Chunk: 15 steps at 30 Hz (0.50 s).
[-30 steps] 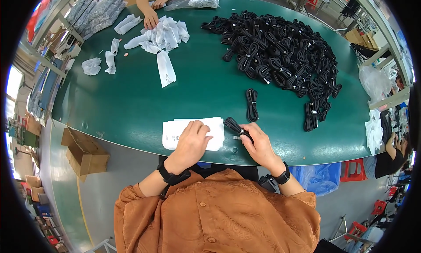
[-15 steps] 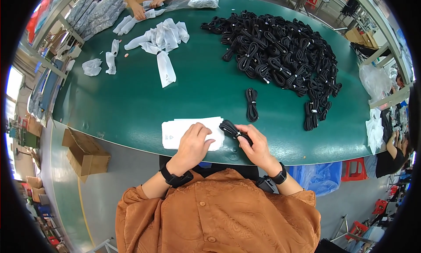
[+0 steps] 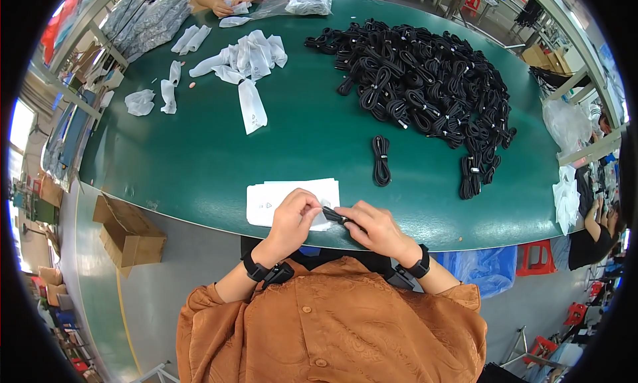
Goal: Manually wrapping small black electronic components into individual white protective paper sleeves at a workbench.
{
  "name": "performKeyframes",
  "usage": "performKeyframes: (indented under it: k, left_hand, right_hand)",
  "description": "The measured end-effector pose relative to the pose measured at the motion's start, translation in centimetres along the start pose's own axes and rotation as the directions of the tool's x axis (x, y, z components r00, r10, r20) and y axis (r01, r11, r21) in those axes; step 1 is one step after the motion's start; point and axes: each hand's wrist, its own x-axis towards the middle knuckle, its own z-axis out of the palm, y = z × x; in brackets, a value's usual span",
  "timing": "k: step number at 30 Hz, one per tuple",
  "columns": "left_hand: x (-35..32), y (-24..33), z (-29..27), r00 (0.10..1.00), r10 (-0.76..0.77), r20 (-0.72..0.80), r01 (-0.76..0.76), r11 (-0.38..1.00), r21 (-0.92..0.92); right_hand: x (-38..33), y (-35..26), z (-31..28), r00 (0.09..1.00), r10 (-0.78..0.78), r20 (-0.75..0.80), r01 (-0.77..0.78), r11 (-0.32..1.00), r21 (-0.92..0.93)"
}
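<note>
A stack of flat white plastic bags [image 3: 262, 203] lies at the table's near edge. My left hand [image 3: 294, 217] is over the stack, thumb and forefinger pinched at the lifted edge of the top bag. In my right hand [image 3: 377, 229] is a coiled black cable [image 3: 335, 215], its far end at that bag's edge and close to my left fingertips. How far the cable reaches into the bag is hard to make out. Another coiled black cable [image 3: 381, 160] lies alone just beyond my right hand.
A big heap of coiled black cables [image 3: 425, 77] covers the table's far right. Filled white bags [image 3: 252, 54] lie far left. Across the table, a co-worker's hands [image 3: 226, 7] handle a white bag. An open cardboard box [image 3: 136, 240] stands on the floor at left.
My right hand has brought the cable left and down to the bag stack. My left fingers have closed on the top bag's edge. The co-worker's hands have shifted slightly.
</note>
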Motion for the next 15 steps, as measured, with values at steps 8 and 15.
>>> performKeyframes:
  k: [8,15]
  left_hand:
    - [2.2,1.9,-0.7,0.959,0.277,0.065,-0.284,0.941,0.181]
    - [5.2,3.1,-2.2,0.992,0.126,-0.006,-0.126,0.989,-0.072]
  right_hand:
    - [1.6,0.1,0.2,0.967,0.253,-0.028,-0.222,0.892,0.393]
    - [4.1,-1.6,-1.6,0.941,-0.236,-0.243,0.254,0.966,0.048]
